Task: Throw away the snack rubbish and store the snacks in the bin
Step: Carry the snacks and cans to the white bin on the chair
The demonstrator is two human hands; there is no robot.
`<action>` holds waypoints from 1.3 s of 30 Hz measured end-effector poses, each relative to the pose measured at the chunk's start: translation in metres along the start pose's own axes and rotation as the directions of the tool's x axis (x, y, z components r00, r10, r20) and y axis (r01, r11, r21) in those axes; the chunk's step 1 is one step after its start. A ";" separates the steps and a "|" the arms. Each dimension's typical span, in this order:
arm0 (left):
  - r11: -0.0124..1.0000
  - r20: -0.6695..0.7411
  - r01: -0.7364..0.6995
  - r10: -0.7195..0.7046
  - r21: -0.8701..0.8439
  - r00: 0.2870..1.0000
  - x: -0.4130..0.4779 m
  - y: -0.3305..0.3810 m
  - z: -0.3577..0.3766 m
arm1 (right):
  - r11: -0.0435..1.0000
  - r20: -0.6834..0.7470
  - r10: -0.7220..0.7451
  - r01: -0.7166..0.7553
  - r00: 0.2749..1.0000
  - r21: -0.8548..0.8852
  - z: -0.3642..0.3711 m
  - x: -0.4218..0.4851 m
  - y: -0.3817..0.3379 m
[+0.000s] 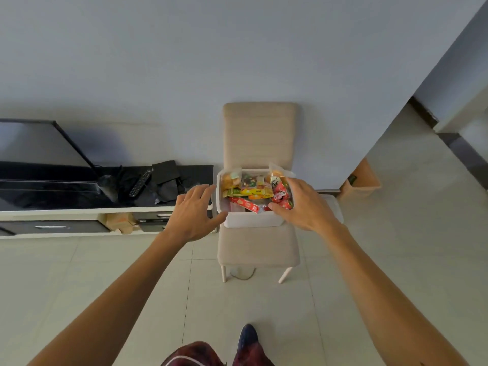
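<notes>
A white storage bin (248, 220) stands on the seat of a beige chair (258, 138) and holds several colourful snack packets (248, 186). My right hand (306, 204) is over the bin's right side, its thumb and fingers round a red snack packet (282, 194) that stands in the bin. My left hand (194, 212) hovers just left of the bin with fingers spread and straight, its thumb close to the bin's left front corner. A red box (244, 204) lies along the front of the bin.
A low TV cabinet (79, 215) with a television (39, 143), a remote (140, 183) and black boxes stands to the left. An orange waste bin (361, 180) sits on the floor at the right by the wall. Tiled floor surrounds the chair.
</notes>
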State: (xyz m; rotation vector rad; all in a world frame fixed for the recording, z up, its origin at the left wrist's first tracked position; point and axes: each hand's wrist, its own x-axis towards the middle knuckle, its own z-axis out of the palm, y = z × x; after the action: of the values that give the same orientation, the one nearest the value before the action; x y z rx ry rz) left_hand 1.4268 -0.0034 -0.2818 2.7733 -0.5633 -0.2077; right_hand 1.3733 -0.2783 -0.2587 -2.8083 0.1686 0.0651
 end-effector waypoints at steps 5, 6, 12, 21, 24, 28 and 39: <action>1.000 0.031 0.018 -0.017 -0.019 0.999 0.078 -0.008 0.017 | 0.999 0.067 0.011 -0.014 0.998 0.053 0.015 0.070 0.016; 1.000 0.040 0.017 -0.016 -0.026 0.999 0.095 -0.009 0.021 | 0.998 0.084 0.018 -0.023 0.996 0.060 0.019 0.084 0.020; 0.999 0.145 0.012 -0.004 -0.050 0.989 0.184 -0.023 0.058 | 0.996 0.175 0.083 -0.089 0.981 0.029 0.050 0.156 0.043; 0.982 0.227 0.168 -0.144 -0.089 0.963 0.248 -0.047 0.105 | 0.999 0.310 0.030 -0.039 0.950 0.023 0.103 0.254 0.080; 0.971 0.239 0.224 -0.197 -0.090 0.951 0.272 -0.052 0.131 | 0.999 0.356 -0.038 0.024 0.934 0.044 0.127 0.293 0.093; 0.956 0.255 0.281 -0.252 -0.085 0.934 0.303 -0.052 0.177 | 0.990 0.414 -0.142 0.135 0.899 0.045 0.167 0.345 0.111; 0.972 0.258 0.226 -0.203 -0.062 0.945 0.308 -0.023 0.295 | 0.944 0.544 -0.304 0.324 0.782 0.063 0.283 0.412 0.142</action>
State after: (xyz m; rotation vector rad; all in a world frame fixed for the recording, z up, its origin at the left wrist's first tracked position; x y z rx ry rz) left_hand 1.6577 -0.1851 -0.5927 2.7337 -0.2965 -0.6234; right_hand 1.7568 -0.3644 -0.5983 -2.6758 -0.4429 0.7894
